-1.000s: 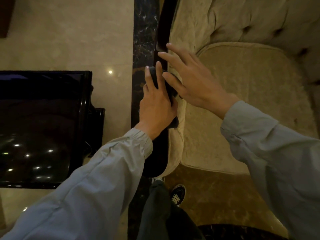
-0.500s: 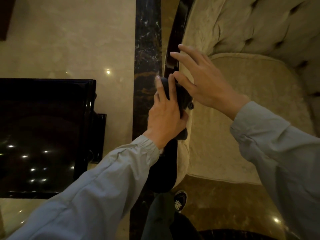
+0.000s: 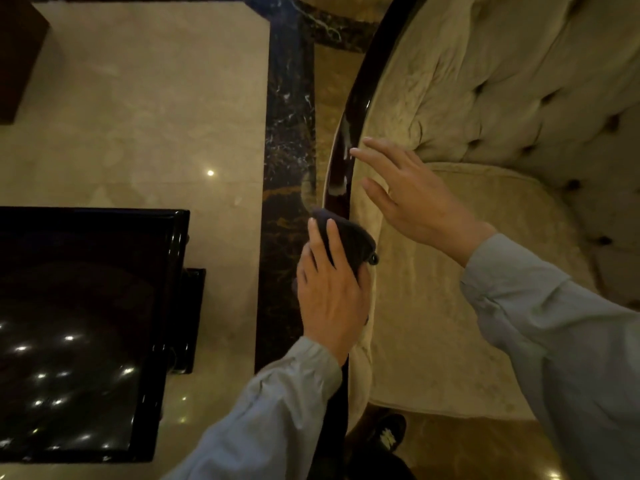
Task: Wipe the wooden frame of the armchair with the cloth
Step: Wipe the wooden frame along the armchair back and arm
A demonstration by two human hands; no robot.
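At frame centre the left hand (image 3: 330, 292) presses a dark bunched cloth (image 3: 349, 237), its grip clenched on it, against the glossy dark curved wooden frame (image 3: 341, 161), while the empty, open-fingered right hand (image 3: 415, 202) hovers; the cloth could slip onto the cream upholstery (image 3: 450, 271).

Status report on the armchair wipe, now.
Left hand pressing dark cloth on wooden frame. Right hand open, empty, over the seat cushion. Nothing blocking the rail ahead.
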